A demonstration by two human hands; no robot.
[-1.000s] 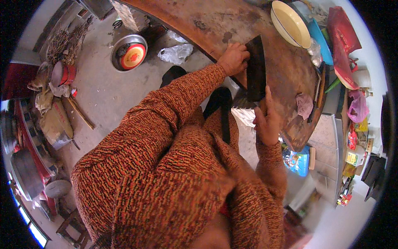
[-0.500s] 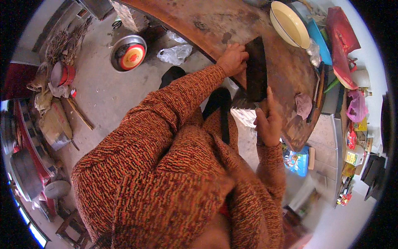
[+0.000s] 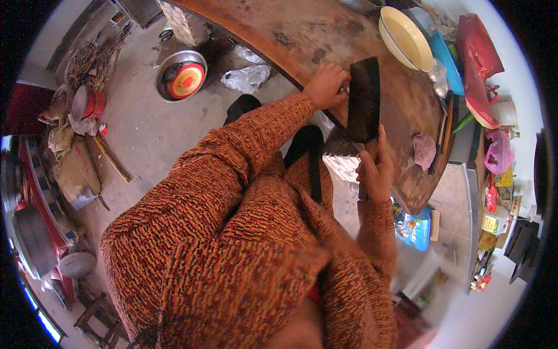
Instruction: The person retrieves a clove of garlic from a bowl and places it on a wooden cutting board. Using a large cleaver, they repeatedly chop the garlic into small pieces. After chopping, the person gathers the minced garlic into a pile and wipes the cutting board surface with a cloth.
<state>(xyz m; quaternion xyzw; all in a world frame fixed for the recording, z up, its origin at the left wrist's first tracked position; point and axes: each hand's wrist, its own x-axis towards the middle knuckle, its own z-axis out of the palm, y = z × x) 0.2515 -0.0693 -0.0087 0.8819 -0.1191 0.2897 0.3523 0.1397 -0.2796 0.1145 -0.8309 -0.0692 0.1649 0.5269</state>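
Note:
My right hand (image 3: pixel 376 171) is wrapped round the handle of a cleaver with a wide, dark blade (image 3: pixel 364 99), its index finger stretched along the lower corner. The blade points away from me over the wooden table (image 3: pixel 325 35). Close beside its left edge, my left hand (image 3: pixel 326 86) rests at the table with curled fingers. A small glint shows at those fingertips; whatever they hold, if anything, is hidden. To the right of the blade lies a crumpled pinkish cloth (image 3: pixel 424 150).
A cream enamel basin (image 3: pixel 405 38), a blue tray (image 3: pixel 446 64) and a red plastic item (image 3: pixel 478 70) stand at the far right. Long thin tools (image 3: pixel 446 131) lie along the table's right edge. On the floor are a metal bowl (image 3: pixel 164 87) and a plastic bag (image 3: pixel 246 78).
The cleaver blade has shifted slightly right and stands more upright in view, with a wider gap to my left fingers. My left hand has barely moved.

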